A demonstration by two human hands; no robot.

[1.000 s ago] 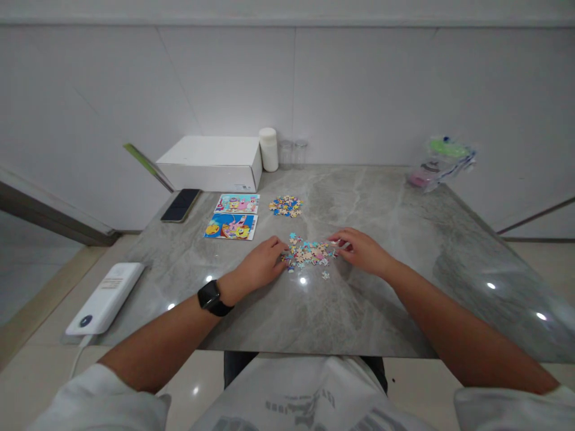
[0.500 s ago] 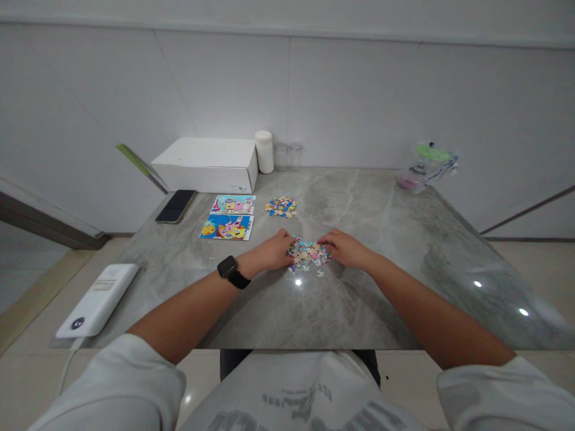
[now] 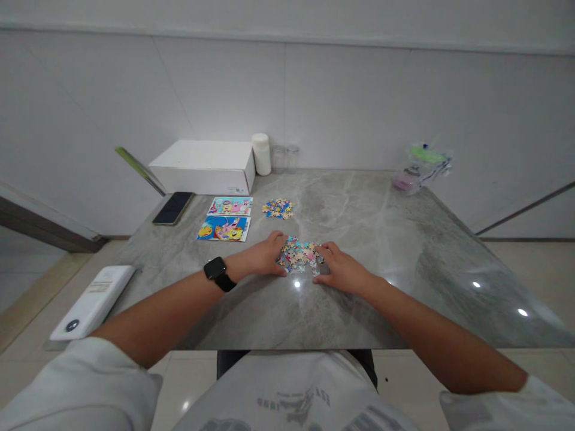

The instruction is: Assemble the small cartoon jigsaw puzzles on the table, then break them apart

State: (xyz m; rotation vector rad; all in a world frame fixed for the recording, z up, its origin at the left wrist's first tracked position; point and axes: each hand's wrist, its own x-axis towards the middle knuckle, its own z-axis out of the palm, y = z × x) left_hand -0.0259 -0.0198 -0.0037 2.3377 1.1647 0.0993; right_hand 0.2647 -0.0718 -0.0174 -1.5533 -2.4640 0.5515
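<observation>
A loose pile of small jigsaw puzzle pieces, many with plain tan backs and some coloured, lies on the grey marbled table. At its left edge is my left hand, thumb and fingers apart, touching the pieces. Against the right edge rests my right hand, its thumb and fingers spread around that side. Neither hand grips a piece that I can make out. Farther back lies a second heap of blue and yellow puzzle pieces. Beside it are two cartoon picture cards, one above the other.
At the back stand a white box, a white bottle and two clear glasses. A phone and a white power bank lie on the left. A clear plastic bag sits at the back right.
Both hands have opened wider around the near pile. The right thumb has come down to its lower right side, and the stray pieces in front now sit closer to the pile.
</observation>
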